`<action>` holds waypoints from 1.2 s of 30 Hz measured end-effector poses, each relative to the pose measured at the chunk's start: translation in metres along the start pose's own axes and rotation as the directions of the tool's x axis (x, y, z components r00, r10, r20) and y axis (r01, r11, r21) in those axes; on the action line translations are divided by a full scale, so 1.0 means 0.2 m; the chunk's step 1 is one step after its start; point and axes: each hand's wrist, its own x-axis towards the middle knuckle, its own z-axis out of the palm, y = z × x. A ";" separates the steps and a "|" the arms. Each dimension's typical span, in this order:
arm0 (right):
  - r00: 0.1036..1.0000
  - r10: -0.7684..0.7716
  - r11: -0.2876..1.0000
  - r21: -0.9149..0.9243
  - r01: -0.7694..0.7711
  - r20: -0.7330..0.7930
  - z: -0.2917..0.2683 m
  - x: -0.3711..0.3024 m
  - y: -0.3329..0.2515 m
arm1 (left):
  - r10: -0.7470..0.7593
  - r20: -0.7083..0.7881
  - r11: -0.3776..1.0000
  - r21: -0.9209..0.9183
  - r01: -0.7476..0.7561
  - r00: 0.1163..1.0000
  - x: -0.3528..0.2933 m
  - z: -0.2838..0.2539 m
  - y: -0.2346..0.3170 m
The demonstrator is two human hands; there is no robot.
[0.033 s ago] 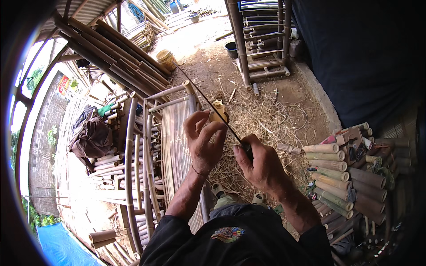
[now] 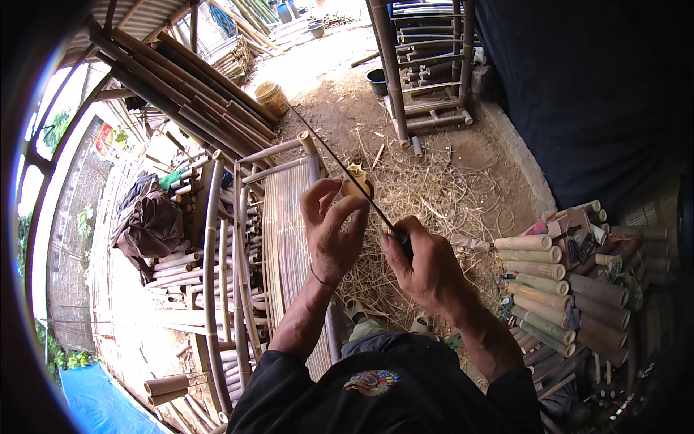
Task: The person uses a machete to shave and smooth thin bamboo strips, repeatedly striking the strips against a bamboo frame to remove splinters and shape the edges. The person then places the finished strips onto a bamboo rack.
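My left hand (image 2: 336,228) is closed on a short pale bamboo piece (image 2: 350,191) with a jagged far end, holding it between thumb and fingers. My right hand (image 2: 430,264) wraps the dark handle of a long, thin, saw-like blade (image 2: 325,147). Seen nearly edge-on, the blade slants away to the far left and crosses over the bamboo piece. Its teeth cannot be made out, nor whether it touches the bamboo. Below both hands, pale shavings (image 2: 434,192) cover the dirt floor around my feet.
A bamboo bench (image 2: 285,210) stands close on my left. Stacked bamboo lengths (image 2: 531,257) lie at right, with a small box of tools (image 2: 575,239) on top. Farther off are a bamboo frame (image 2: 394,79), a dark bucket (image 2: 377,81), leaning poles (image 2: 181,90) and a yellowish bucket (image 2: 270,96).
My right hand and the blade have shifted very slightly, with the blade's far tip a touch to the right. My left hand and the bamboo piece stay in place.
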 end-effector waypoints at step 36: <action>0.979 -0.176 0.984 -0.019 0.179 0.104 0.08 0.98 -0.49 | 0.475 0.230 0.734 0.429 -0.527 0.849 1.49 -0.65 -0.18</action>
